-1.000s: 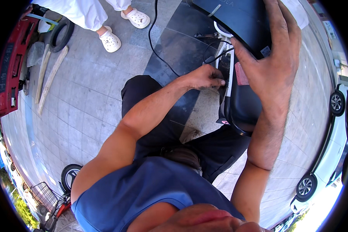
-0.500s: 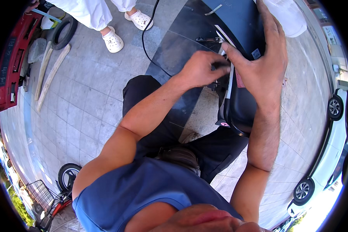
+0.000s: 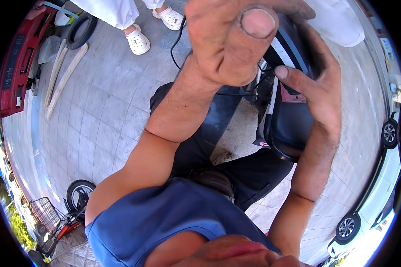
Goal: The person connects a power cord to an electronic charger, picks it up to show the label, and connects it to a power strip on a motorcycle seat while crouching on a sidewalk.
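My left hand (image 3: 231, 44) is raised close to the camera, its thumb foremost and at least one finger stretched to the right. Nothing shows in it, though some of its fingers are hidden. Behind it is a smooth black seat-like part (image 3: 289, 129) with a rounded near end and white side trim. My right hand (image 3: 321, 89) lies along the right side of this part, thumb spread away from the fingers. A small pinkish-red piece (image 3: 293, 95) sits beside that thumb. A black cable (image 3: 238, 94) runs toward the dark inner side of the part.
Someone in white trousers and white clogs (image 3: 139, 42) stands ahead to the left. Beyond lie two wooden strips (image 3: 67, 80), a loose tyre (image 3: 82, 31) and a red vehicle panel (image 3: 20, 66). A bike with a wire basket (image 3: 44, 213) is at lower left; a white car (image 3: 365, 204) is at right.
My left hand has risen from beside the white trim toward the camera, now covering much of the seat-like part. My right hand stays against it, a little lower. The view has shifted slightly.
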`<action>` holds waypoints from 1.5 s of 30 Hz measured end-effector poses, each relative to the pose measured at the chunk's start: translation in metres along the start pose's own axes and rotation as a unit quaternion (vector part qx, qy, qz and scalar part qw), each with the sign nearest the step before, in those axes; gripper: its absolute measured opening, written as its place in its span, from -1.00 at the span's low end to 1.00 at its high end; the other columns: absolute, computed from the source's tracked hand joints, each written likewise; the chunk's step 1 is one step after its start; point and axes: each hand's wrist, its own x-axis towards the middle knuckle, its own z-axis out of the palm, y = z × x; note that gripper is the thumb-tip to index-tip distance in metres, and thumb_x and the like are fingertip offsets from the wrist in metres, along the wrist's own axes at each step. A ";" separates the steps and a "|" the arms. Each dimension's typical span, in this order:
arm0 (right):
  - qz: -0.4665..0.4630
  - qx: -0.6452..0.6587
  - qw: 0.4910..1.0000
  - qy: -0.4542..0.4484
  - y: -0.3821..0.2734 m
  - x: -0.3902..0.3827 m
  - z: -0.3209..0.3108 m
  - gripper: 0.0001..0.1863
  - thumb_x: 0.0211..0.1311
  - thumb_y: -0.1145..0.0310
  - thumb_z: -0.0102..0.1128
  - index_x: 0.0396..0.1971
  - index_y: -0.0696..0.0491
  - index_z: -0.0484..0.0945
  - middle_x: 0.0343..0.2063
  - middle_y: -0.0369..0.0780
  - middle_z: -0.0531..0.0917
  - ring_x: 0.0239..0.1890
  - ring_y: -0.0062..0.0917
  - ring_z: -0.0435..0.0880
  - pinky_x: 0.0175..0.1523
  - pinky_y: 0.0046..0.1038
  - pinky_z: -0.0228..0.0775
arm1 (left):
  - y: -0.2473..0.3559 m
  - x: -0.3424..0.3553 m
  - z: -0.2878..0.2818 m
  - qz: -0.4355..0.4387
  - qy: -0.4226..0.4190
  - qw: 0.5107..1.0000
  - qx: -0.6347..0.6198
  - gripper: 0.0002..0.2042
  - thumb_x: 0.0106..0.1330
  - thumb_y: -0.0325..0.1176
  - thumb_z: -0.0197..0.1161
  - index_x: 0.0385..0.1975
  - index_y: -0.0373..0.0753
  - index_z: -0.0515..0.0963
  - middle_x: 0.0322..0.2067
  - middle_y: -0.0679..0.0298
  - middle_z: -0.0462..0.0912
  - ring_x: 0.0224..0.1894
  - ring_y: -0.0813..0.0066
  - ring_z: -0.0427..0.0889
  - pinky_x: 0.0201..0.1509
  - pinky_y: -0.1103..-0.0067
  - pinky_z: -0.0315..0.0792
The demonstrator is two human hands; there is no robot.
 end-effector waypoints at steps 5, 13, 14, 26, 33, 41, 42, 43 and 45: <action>0.005 0.023 1.000 0.005 0.005 -0.001 0.001 0.01 -0.14 0.43 0.59 0.38 0.38 0.29 0.25 0.03 0.53 0.30 -0.29 0.53 0.45 -0.31 0.24 | 0.000 -0.004 -0.002 0.007 -0.013 0.999 0.038 -0.15 0.59 0.25 -0.32 -0.20 -0.55 0.69 -0.28 -0.06 0.76 -0.22 0.08 0.74 -0.01 0.23 0.57; -0.017 0.039 0.999 -0.011 0.000 0.000 0.003 0.00 -0.12 0.45 0.59 0.39 0.37 0.29 0.24 0.01 0.54 0.30 -0.31 0.52 0.45 -0.33 0.22 | -0.007 -0.007 0.006 0.034 0.005 0.999 0.002 -0.07 0.56 0.32 -0.43 -0.21 -0.51 0.71 -0.26 -0.05 0.77 -0.20 0.08 0.74 -0.02 0.24 0.58; -0.016 0.037 0.999 -0.003 0.000 0.000 0.004 0.00 -0.12 0.45 0.59 0.39 0.37 0.29 0.24 0.01 0.55 0.30 -0.31 0.53 0.45 -0.33 0.23 | -0.004 -0.005 0.002 0.029 -0.014 0.999 0.026 -0.07 0.56 0.32 -0.44 -0.21 -0.51 0.71 -0.26 -0.04 0.78 -0.20 0.07 0.74 -0.02 0.24 0.59; -0.116 -0.077 0.989 0.047 -0.004 0.001 0.012 0.02 -0.19 0.52 0.62 0.41 0.17 0.35 0.29 -0.08 0.53 0.33 -0.33 0.51 0.47 -0.27 0.27 | 0.014 0.006 -0.017 0.042 -0.060 0.995 0.065 -0.36 0.59 0.12 -0.17 -0.14 -0.42 0.65 -0.32 0.08 0.72 -0.28 0.18 0.68 0.00 0.30 0.55; -0.219 -0.282 0.926 0.122 -0.008 0.004 0.003 0.03 -0.21 0.51 0.62 0.43 0.00 0.39 0.34 -0.10 0.48 0.38 -0.24 0.46 0.46 -0.23 0.32 | 0.063 -0.023 -0.014 -0.082 -0.055 0.994 -0.039 -0.70 0.54 -0.27 0.09 -0.41 -0.36 0.51 -0.53 0.13 0.59 -0.48 0.30 0.55 -0.21 0.29 0.51; -0.204 -0.310 0.916 0.155 -0.007 0.004 0.003 0.04 -0.20 0.48 0.63 0.44 -0.18 0.39 0.34 -0.15 0.46 0.37 -0.21 0.42 0.42 -0.18 0.38 | 0.035 -0.159 0.004 -0.448 -0.335 0.821 0.117 -0.77 0.22 -0.30 0.37 -0.31 -0.36 0.58 -0.46 0.06 0.62 -0.36 0.01 0.63 -0.20 0.28 0.53; -0.206 -0.327 0.909 0.157 -0.007 0.005 0.004 0.05 -0.19 0.47 0.63 0.44 -0.19 0.39 0.34 -0.16 0.46 0.37 -0.21 0.42 0.41 -0.18 0.39 | 0.031 -0.168 0.010 -0.484 -0.393 0.771 0.133 -0.73 0.21 -0.28 0.38 -0.25 -0.36 0.61 -0.39 0.03 0.66 -0.27 -0.04 0.67 -0.13 0.26 0.55; -0.206 -0.337 0.906 0.153 -0.008 0.005 0.004 0.04 -0.19 0.47 0.64 0.44 -0.21 0.39 0.34 -0.16 0.46 0.37 -0.21 0.41 0.41 -0.18 0.40 | 0.031 -0.174 0.013 -0.477 -0.427 0.758 0.124 -0.70 0.20 -0.26 0.39 -0.19 -0.36 0.62 -0.33 0.02 0.67 -0.19 -0.06 0.66 -0.07 0.24 0.54; -0.208 -0.357 0.899 0.146 -0.009 0.004 0.004 0.04 -0.18 0.46 0.64 0.44 -0.23 0.39 0.34 -0.17 0.46 0.36 -0.21 0.41 0.40 -0.19 0.41 | 0.034 -0.181 0.018 -0.462 -0.491 0.731 0.106 -0.62 0.20 -0.22 0.42 -0.08 -0.34 0.65 -0.20 -0.01 0.69 -0.03 -0.09 0.66 0.06 0.20 0.52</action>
